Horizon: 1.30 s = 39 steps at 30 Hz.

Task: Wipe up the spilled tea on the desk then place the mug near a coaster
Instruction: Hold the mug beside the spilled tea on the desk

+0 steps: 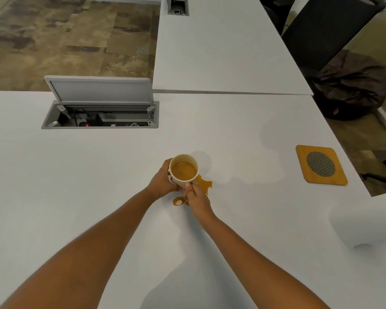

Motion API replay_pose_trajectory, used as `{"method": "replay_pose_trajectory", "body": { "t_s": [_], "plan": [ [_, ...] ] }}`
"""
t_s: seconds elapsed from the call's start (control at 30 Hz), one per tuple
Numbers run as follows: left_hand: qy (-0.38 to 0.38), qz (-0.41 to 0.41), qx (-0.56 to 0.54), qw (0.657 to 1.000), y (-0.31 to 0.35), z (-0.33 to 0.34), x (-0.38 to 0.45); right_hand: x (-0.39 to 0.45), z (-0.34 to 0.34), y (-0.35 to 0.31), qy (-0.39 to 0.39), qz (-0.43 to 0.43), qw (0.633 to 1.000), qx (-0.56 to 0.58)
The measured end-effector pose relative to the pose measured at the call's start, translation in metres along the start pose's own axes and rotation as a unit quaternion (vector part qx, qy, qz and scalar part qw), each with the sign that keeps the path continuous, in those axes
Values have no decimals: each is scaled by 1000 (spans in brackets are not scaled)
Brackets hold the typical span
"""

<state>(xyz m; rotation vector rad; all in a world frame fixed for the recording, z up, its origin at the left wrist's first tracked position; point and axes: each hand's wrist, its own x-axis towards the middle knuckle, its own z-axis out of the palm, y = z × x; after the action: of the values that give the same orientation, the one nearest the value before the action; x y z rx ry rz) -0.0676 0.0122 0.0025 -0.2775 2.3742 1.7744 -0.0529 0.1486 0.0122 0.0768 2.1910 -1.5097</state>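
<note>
- The left hand [163, 184] is wrapped around the left side of the mug [184, 171], fingers curled on its wall, forearm reaching in from seven o'clock.
- The right hand [196, 197] meets the mug at its near edge, thumb pressed on the rim at about six o'clock of the cup; the rest of its fingers are folded underneath, and how they hold cannot be made out.
- The mug is upright, pale cream, holding brown tea to a level well below the rim. Whether its base touches the desk [98, 175] or is lifted just off it cannot be told.
- The spilled tea [204, 185] lies on the white desk in two patches: a larger ragged one at four o'clock of the mug, touching its foot, and a smaller rounded one [178, 201] at six o'clock, partly under the right hand.
- The coaster [320, 165], square wood with a dark mesh disc at its centre, lies flat at three o'clock of the mug, well apart from it and near the desk's right edge.
- An open cable hatch [99, 117], grey lid tilted up, is set in the desk at eleven o'clock, with plugs and black cords inside.
- A blurred white shape [366, 221] sits at the right edge, about four o'clock.
</note>
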Motion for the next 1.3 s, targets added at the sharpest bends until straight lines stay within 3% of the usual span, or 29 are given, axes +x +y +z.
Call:
{"method": "replay_pose_trajectory", "body": {
  "t_s": [0.37,0.57,0.9,1.3],
  "plan": [
    [88,4,0,996,1,1,-13,3,8,3,-13,-17,1000,-8],
    [130,-5,-11,991,1,-26,-31,3,27,-13,-67,-34,997,-6],
    [254,-26,-12,967,-22,-72,-79,-5,74,-43,-176,-75,977,-96],
    [325,-82,-22,942,-47,-97,-100,-2,112,-55,-229,-98,954,-164]
  ]
}}
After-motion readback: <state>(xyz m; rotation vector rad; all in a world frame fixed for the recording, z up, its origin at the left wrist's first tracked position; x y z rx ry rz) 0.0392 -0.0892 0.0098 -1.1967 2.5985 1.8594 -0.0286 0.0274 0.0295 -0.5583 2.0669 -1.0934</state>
